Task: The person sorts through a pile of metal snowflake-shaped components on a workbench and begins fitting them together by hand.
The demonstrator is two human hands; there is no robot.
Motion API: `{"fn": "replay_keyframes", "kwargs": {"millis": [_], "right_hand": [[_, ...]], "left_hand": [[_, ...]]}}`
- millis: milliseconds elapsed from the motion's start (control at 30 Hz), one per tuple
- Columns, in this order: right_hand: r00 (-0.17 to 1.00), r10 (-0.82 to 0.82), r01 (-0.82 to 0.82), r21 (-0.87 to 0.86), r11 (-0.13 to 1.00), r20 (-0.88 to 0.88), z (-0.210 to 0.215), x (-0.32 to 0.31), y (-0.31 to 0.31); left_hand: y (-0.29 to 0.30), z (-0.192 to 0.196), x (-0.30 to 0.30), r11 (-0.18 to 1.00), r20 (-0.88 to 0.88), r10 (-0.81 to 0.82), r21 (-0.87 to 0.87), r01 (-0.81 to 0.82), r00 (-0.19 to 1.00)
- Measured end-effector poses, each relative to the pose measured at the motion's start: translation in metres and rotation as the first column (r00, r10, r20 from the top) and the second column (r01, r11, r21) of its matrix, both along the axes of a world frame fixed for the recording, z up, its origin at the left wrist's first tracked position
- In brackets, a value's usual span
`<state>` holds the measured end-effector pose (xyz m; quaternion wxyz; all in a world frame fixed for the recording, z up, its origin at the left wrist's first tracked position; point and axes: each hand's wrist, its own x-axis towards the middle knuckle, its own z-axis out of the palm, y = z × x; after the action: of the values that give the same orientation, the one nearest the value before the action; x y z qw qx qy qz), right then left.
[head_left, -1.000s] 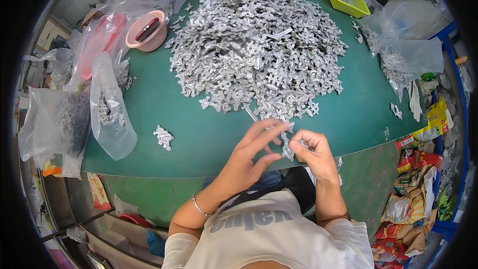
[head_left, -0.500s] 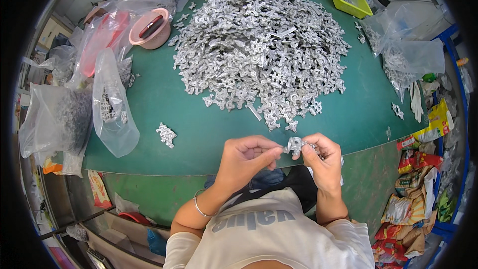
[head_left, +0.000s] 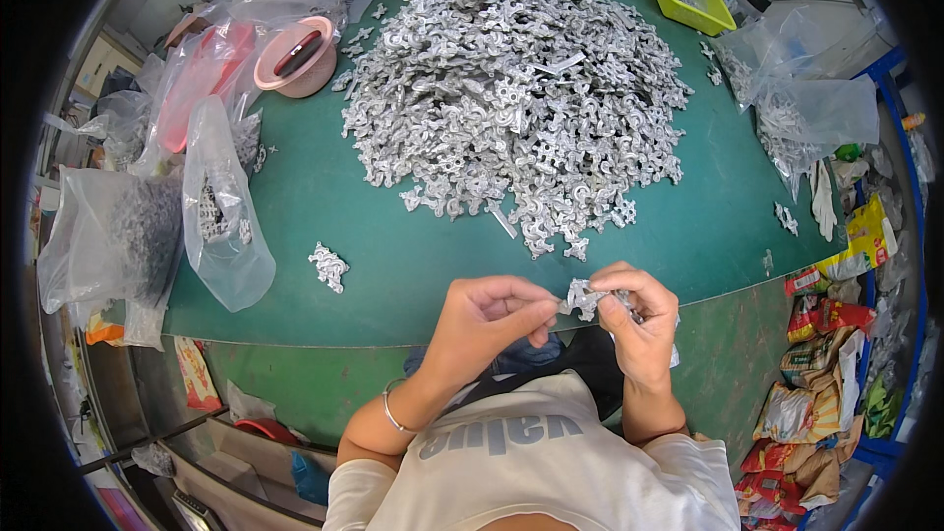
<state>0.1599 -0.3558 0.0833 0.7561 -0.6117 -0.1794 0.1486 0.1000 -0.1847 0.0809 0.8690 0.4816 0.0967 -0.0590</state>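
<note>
Holding a few silver metal bits (head_left: pixel 582 302) near the front edge of the green desk (head_left: pixel 265 246), the right hand (head_left: pixel 644 331) pinches them. The left hand (head_left: pixel 482 323) has its finger and thumb close together beside them; whether it grips one, you cannot tell. Much seems left: a big pile (head_left: pixel 511 108) fills the desk's middle. One small bunch (head_left: pixel 328 266) lies apart, to the left.

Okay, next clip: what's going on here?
A person's right hand holds silver metal parts near the edge of a green table, with the left hand close against them, fingertips at their left end. Beyond lies a large pile of similar parts; a small cluster sits apart, to the left.
</note>
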Motion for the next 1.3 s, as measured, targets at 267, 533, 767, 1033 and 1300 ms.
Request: {"fn": "replay_keyframes", "kwargs": {"millis": [267,533,767,1033,1300], "right_hand": [[0.982,-0.056,0.062,-0.028,0.998,0.182,-0.002,0.002,0.001],[0.991,-0.089,0.072,0.167,0.983,0.098,-0.009,-0.005,0.005],[0.997,-0.071,0.061,0.212,0.975,0.041,-0.013,-0.005,0.005],[0.982,-0.188,0.184,-0.113,0.976,-0.019,-0.014,0.016,-0.003],[0.79,-0.176,0.559,-0.572,0.6,0.588,-0.054,0.064,-0.029]], "left_hand": [[-0.011,0.002,-0.003,0.981,0.108,0.177,0.059,-0.184,0.978],[-0.014,0.011,-0.013,0.549,0.63,0.043,0.633,-0.546,0.775],[-0.014,0.012,-0.011,0.561,0.67,0.039,0.599,-0.571,0.742],[0.003,-0.007,-0.016,0.35,0.647,0.143,0.674,-0.65,0.749],[0.1,-0.078,-0.059,-0.368,0.487,0.464,0.866,-0.339,0.74]]}}
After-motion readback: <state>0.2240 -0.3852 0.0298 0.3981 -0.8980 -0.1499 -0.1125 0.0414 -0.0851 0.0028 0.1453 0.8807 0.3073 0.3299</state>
